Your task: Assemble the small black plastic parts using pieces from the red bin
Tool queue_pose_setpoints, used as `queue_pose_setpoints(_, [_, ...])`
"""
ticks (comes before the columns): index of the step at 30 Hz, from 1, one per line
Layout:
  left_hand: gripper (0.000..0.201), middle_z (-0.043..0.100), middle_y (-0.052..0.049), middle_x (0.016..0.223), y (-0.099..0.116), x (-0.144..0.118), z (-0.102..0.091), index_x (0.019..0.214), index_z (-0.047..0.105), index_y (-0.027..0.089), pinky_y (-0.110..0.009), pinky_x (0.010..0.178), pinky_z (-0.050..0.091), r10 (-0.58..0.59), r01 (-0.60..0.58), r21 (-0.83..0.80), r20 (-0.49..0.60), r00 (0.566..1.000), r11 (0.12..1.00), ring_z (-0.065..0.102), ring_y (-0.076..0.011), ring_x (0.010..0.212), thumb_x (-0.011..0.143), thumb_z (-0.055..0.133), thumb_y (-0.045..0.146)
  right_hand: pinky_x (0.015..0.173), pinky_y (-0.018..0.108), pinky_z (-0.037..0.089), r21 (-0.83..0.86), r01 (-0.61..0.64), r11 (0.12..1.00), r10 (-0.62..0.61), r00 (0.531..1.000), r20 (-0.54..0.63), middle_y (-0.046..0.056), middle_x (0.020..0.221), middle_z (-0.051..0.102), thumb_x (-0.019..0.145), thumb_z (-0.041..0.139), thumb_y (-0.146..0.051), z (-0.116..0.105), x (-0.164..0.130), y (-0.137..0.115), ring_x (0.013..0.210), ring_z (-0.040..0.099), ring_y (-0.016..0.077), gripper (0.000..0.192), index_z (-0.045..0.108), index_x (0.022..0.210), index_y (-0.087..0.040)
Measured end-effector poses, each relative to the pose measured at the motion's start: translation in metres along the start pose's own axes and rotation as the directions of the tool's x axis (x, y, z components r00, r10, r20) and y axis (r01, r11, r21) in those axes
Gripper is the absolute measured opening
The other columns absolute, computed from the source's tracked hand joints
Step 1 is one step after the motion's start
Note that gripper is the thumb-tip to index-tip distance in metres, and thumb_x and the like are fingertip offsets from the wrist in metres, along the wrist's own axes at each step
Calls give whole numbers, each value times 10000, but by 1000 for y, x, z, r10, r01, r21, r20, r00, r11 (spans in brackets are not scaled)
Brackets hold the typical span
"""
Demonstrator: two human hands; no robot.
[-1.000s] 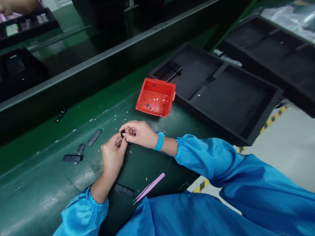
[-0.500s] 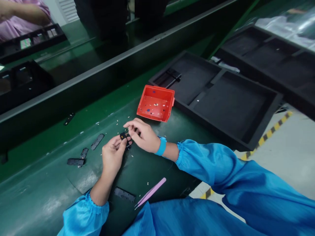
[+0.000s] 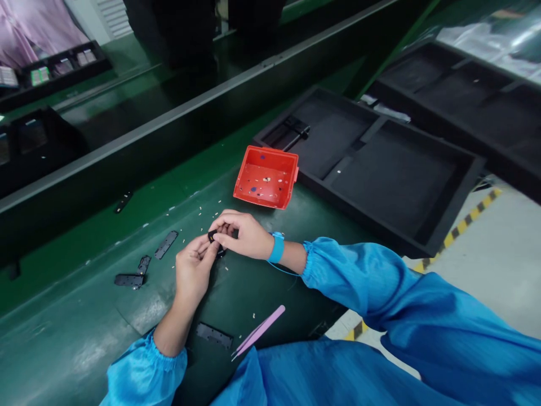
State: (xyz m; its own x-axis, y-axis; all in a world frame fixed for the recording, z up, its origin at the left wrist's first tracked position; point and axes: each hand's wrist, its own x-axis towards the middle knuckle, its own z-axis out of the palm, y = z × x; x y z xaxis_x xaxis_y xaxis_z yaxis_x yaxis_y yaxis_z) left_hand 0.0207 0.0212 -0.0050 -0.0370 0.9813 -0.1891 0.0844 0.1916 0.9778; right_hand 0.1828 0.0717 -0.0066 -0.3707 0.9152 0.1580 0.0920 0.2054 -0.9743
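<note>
Between the fingers of my left hand (image 3: 193,269) is a small black plastic part (image 3: 212,235) with a yellowish patch. My right hand (image 3: 245,235), with a blue wristband (image 3: 276,248), closes over the far side of the same part, its thumb pressed on it. The fingers cover most of the part. Left of my hands lie several similar flat black pieces, among them a long one (image 3: 166,245) and a pair touching each other (image 3: 129,279). Closer to my body are another black piece (image 3: 214,335) and pink tweezers (image 3: 258,332).
Beyond my hands stands a red bin (image 3: 266,175) with tiny scraps inside. Large black trays (image 3: 414,180) fill the right side. Tiny pale bits dot the green mat (image 3: 84,332). A raised grey-edged ledge (image 3: 177,107) crosses behind; past it is a person in pink (image 3: 46,28).
My right hand has come down and closed its fingers and thumb onto the black plastic part. My left hand stays nearly in place. Across the ledge, the other person's arm has left the view.
</note>
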Motion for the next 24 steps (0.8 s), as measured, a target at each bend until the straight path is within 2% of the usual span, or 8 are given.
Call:
queue_pose_setpoints(6, [288, 800, -79, 981, 0, -1, 1, 1037, 763, 157, -325, 862, 604, 0, 0, 10, 2, 1000, 1000, 763, -212, 904, 828, 742, 356, 603, 212, 517, 16, -6, 1000, 6, 999, -35, -5, 833, 593, 801, 681, -159, 2, 1, 2, 645, 576, 69, 68, 688, 869, -158])
queue_pose_setpoints(15, [282, 798, -50, 875, 6, -2, 3, 1035, 774, 164, -326, 813, 613, 26, -25, 87, -13, 1000, 996, 761, -214, 840, 834, 717, 354, 601, 217, 501, 75, -49, 996, 51, 998, -28, -15, 806, 585, 801, 723, -208, 3, 3, 1, 645, 573, 73, 86, 658, 826, -159])
queue_pose_setpoints(19, [284, 801, -60, 1009, 6, -5, 4, 1078, 770, 177, -340, 860, 602, 79, -78, 159, -1, 997, 984, 762, -227, 912, 859, 677, 332, 601, 214, 481, 83, -71, 994, 72, 997, -5, -28, 803, 555, 774, 703, -170, 4, 2, 2, 648, 539, 72, 97, 610, 800, -166])
queue_pose_setpoints(24, [285, 784, -69, 1099, 3, -7, 2, 1097, 755, 184, -353, 941, 576, 104, -107, 213, 27, 994, 971, 748, -236, 1007, 856, 652, 295, 606, 219, 466, 41, -129, 991, 124, 987, 101, -50, 757, 545, 728, 669, -101, 1, 6, 1, 646, 514, 80, 171, 550, 822, -180])
